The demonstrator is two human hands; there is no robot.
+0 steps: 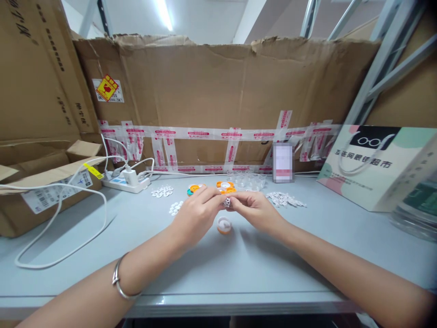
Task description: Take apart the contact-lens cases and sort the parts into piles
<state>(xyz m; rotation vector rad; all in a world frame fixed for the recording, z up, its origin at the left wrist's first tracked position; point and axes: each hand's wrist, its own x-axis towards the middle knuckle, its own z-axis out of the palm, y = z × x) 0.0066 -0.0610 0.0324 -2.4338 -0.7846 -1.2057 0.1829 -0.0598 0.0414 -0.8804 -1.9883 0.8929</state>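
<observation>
Both hands meet over the middle of the table, fingertips pinched around a small white part with dark gaps [227,202]. My left hand [197,210] grips it from the left, and my right hand [254,209] from the right. Just below them a round orange-and-white cup-like piece [224,225] stands on the table. Behind my fingers lie orange flower-shaped pieces [225,186], partly covered, and an orange, teal and white piece [195,189]. Small white discs [175,208] sit beside my left hand. A pile of small white parts [285,199] spreads beyond my right hand.
More white pieces [162,191] lie left of centre. Clear plastic cups [251,181] stand at the back near a propped phone [283,163]. A power strip [131,182] with looping white cables and an open carton [51,191] occupy the left. A printed bag [367,166] stands right.
</observation>
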